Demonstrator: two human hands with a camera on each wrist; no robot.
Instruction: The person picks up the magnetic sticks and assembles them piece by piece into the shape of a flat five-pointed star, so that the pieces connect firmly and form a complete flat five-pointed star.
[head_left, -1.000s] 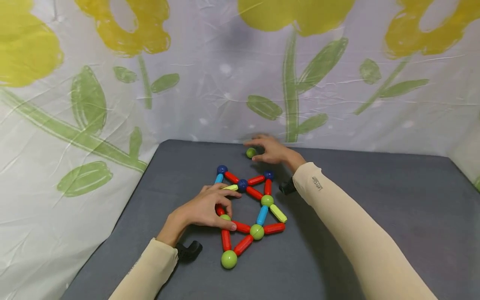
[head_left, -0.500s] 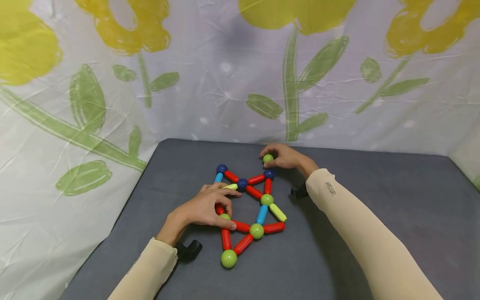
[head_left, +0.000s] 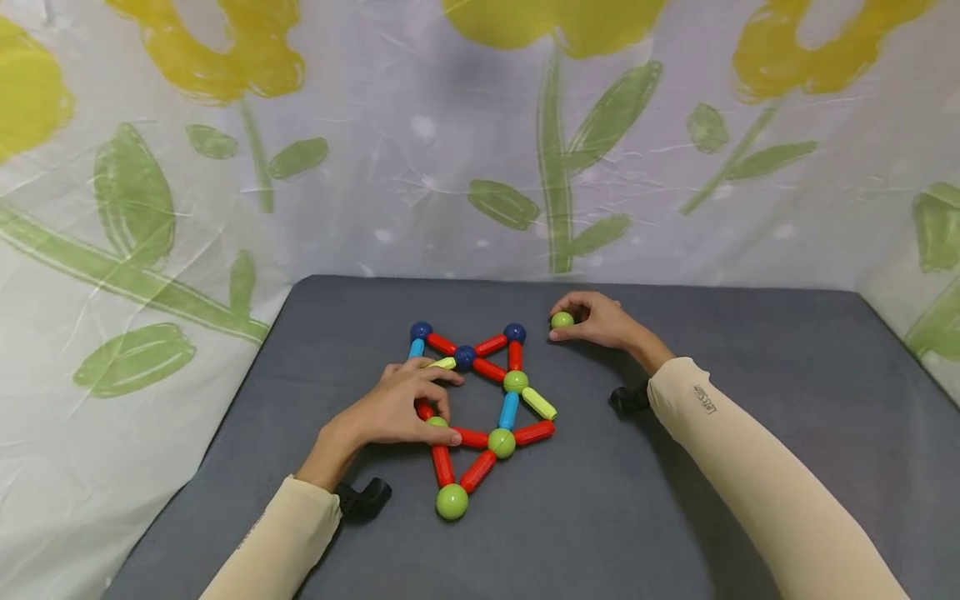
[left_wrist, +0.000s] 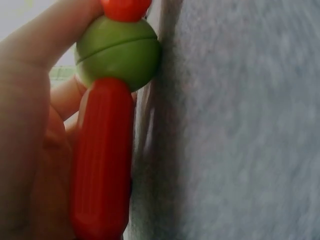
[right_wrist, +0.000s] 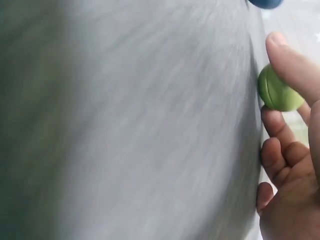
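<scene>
My right hand [head_left: 600, 321] pinches a loose green ball [head_left: 562, 320] between thumb and fingers, low over the table; the right wrist view shows the green ball [right_wrist: 277, 90] against the thumb. My left hand [head_left: 390, 404] lies over the left side of a flat figure of magnetic rods and balls. Its thumb and fingers hold around a green ball [left_wrist: 117, 52], joined to red rods [left_wrist: 102, 160]. The figure also has dark blue balls [head_left: 465, 357], a light blue rod [head_left: 508, 410], a yellow rod [head_left: 539, 403] and a green ball [head_left: 452, 502] at its near corner. Part of it is hidden under the left hand.
The grey table [head_left: 600, 508] meets a hanging cloth [head_left: 420, 208] with painted flowers along its back and left edges. Black wrist mounts [head_left: 630, 400] sit beneath both wrists. The figure's right-hand yellow and red rods have ends near each other.
My right hand has closed on the loose green ball and drawn it rightward and slightly nearer. My left hand stays on the figure. The head view has shifted a little.
</scene>
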